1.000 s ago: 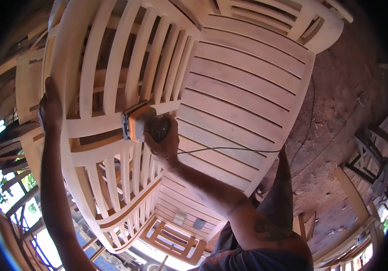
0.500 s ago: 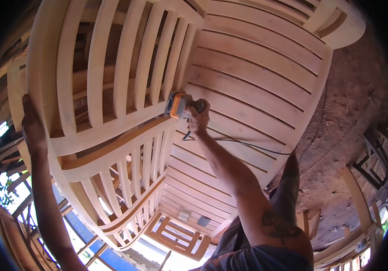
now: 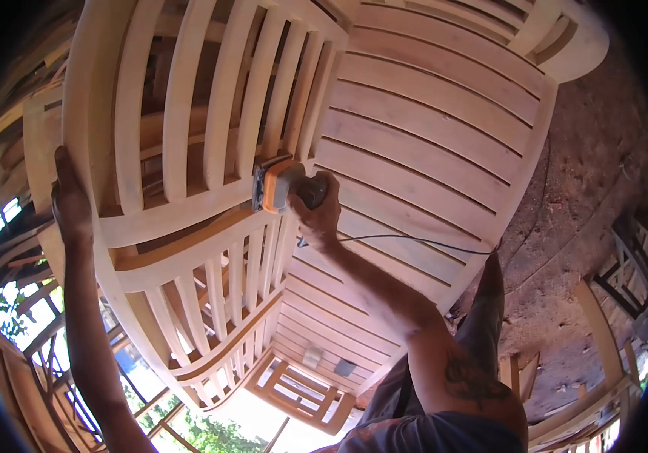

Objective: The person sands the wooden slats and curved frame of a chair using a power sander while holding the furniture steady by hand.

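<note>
My right hand (image 3: 325, 215) is closed around the dark grip of an orange and grey electric sander (image 3: 272, 186). The sander's pad is against the slatted backrest (image 3: 177, 128) of a pale wooden bench, by the cross rail at the foot of several slats. A dark cord (image 3: 414, 238) trails from the tool across the slatted seat (image 3: 429, 132). At the far left my left hand (image 3: 72, 202) grips the outer top edge of the backrest; its fingertips are partly out of sight behind the wood.
A curved bench arm (image 3: 573, 49) stands at the upper right, another slatted arm (image 3: 301, 394) at the bottom. Two small blocks or pads (image 3: 344, 368) lie on the seat's near end. Wooden frame parts (image 3: 599, 332) rest on the reddish dirt floor (image 3: 580, 174) at right.
My right hand has moved the sander left along the backrest's cross rail. The view has shifted slightly, and my left hand keeps its hold on the backrest edge.
</note>
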Demonstrator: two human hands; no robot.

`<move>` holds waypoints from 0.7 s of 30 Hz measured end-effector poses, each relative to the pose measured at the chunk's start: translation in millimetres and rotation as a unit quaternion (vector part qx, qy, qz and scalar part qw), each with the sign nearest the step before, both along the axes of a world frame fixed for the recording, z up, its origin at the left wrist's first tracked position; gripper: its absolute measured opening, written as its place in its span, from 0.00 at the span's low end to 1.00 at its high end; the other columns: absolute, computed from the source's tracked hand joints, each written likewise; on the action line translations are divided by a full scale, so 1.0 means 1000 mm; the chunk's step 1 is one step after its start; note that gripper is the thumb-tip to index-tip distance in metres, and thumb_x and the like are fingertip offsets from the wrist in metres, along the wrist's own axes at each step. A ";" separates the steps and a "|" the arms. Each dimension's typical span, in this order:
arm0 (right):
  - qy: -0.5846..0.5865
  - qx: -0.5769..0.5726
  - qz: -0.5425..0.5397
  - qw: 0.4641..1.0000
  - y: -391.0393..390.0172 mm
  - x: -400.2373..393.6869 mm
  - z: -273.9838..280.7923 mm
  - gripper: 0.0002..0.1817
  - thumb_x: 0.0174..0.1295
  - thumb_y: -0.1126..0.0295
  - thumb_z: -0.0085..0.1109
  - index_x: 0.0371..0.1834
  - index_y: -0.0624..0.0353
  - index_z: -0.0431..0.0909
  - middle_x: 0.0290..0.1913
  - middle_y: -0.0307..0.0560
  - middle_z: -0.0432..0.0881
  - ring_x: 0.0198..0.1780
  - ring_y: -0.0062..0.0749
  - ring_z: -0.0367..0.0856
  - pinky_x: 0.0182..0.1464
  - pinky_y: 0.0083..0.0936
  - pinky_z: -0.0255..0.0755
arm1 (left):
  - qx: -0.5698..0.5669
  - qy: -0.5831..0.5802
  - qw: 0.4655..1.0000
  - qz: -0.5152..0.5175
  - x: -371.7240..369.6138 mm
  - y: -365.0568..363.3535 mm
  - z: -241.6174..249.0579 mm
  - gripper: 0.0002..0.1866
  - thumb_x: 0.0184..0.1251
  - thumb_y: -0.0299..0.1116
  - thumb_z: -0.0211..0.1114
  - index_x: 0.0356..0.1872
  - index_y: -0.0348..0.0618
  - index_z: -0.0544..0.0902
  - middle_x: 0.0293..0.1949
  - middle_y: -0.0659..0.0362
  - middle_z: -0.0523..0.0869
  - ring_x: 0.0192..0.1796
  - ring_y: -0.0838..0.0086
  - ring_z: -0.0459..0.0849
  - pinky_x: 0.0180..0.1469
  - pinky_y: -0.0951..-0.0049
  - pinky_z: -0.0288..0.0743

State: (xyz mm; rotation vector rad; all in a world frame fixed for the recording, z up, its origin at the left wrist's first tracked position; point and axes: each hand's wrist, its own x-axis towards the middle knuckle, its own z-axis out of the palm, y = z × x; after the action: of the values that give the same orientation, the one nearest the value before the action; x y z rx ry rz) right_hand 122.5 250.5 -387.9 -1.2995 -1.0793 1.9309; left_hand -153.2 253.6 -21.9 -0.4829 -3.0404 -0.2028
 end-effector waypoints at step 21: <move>-0.032 -0.084 0.006 0.996 0.013 -0.011 0.016 0.37 0.58 0.63 0.78 0.67 0.60 0.68 0.48 0.53 0.83 0.44 0.38 0.85 0.48 0.34 0.82 | -0.117 0.087 0.989 -0.038 0.012 0.002 -0.003 0.49 0.81 0.73 0.35 0.66 0.34 0.83 0.57 0.36 0.88 0.66 0.48 0.85 0.70 0.59 0.72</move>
State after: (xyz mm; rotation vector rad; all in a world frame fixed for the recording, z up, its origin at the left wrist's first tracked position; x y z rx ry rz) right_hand 111.1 263.4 -371.4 -1.4579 -0.9744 2.0372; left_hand -141.7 255.4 -25.4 -0.5980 -2.8883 0.1853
